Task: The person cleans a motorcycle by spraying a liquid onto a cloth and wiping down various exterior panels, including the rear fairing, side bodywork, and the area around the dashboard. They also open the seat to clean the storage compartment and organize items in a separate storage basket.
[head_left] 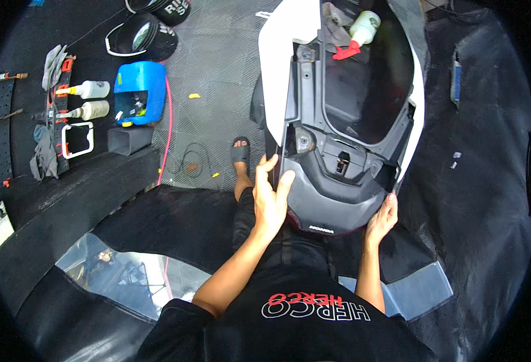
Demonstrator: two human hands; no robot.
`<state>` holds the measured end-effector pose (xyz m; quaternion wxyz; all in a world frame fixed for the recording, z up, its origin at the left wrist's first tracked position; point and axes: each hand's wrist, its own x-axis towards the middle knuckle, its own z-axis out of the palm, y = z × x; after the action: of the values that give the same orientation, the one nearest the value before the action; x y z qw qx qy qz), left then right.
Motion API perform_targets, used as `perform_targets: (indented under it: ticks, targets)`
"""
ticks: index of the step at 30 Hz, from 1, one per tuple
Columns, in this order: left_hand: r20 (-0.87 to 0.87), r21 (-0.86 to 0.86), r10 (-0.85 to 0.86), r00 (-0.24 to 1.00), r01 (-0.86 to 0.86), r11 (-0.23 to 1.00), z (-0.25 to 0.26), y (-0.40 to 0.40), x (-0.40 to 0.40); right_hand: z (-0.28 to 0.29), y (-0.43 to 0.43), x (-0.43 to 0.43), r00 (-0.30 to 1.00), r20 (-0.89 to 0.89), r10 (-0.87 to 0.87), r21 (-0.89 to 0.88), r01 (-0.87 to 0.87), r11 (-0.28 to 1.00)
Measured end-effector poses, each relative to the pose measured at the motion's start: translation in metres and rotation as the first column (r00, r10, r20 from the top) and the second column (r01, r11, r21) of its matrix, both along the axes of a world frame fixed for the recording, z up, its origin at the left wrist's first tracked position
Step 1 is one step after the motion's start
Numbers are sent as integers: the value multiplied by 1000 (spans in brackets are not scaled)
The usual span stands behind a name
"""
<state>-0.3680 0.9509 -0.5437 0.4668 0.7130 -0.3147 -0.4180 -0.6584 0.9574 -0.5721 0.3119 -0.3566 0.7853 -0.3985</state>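
Note:
In front of me is the rear body of a motor scooter, its seat off or raised out of view. My left hand (pixel 271 194) grips the left edge of the dark grey rear cover (pixel 333 199), thumb on top and fingers along the outer side. On the opposite edge, my right hand (pixel 383 218) holds the corner where the cover meets the white right side panel (pixel 418 113). The white left side panel (pixel 280 81) stands slightly off the grey frame. Inside the open under-seat storage compartment (pixel 383 90) lie a spray bottle with a red trigger (pixel 364 29) and a grey cloth (pixel 335 22).
Left, a blue plastic jug (pixel 154 79) with a cut opening, black buckets (pixel 163 45) and two spray bottles (pixel 94 90) stand near a low black ledge (pixel 80 194). A pink hose (pixel 168 122) crosses the tiled floor (pixel 211 68). Black sheeting (pixel 482 181) hangs or lies at right.

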Motion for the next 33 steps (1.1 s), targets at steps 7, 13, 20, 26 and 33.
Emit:
perform_targets:
  ticks: [7, 13, 20, 26, 33]
  targets:
    - [62, -34, -9, 998, 11, 999, 8, 0, 2, 21, 23, 29, 982, 190, -4, -75, 19, 997]
    - [53, -27, -19, 998, 21, 999, 9, -1, 3, 21, 15, 33, 977, 209, -43, -134, 72, 988]
    - [59, -115, -112, 992, 118, 986, -22, 10, 16, 22, 13, 30, 950, 312, 10, -154, 40, 987]
    - [-215, -183, -250, 944, 212, 960, 10, 26, 7, 9, 38, 22, 894, 447, 22, -201, 77, 977]
    - [-187, -153, -257, 948, 230, 961, 7, 38, 8, 16, 40, 39, 823, 557, -111, -143, 227, 963]
